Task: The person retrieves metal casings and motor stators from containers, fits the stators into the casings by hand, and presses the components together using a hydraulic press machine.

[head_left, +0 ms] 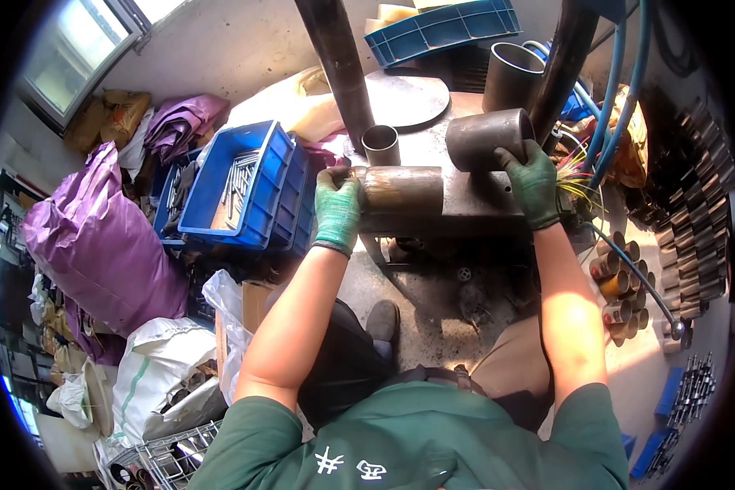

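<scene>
My left hand (337, 208), in a green work glove, closes round the left end of a brownish steel cylinder (404, 189). The cylinder lies on its side along the front edge of the metal work table (425, 133). Farther right, my right hand (533, 186), gloved the same way, grips the right end of a wider dark steel tube (483, 140). That tube is also on its side, slightly tilted, with its open end toward the right. Just behind the left cylinder stands a short upright tube (381, 149). My fingertips are partly hidden behind the pieces.
Dark posts (335, 65) rise from the table, and a large upright tube (510, 82) stands at its back. Blue hoses (616, 90) hang at the right. Blue crates (261, 196) with metal rods and purple sacks (106, 245) are at left. Several tubes (621, 282) are stacked at right.
</scene>
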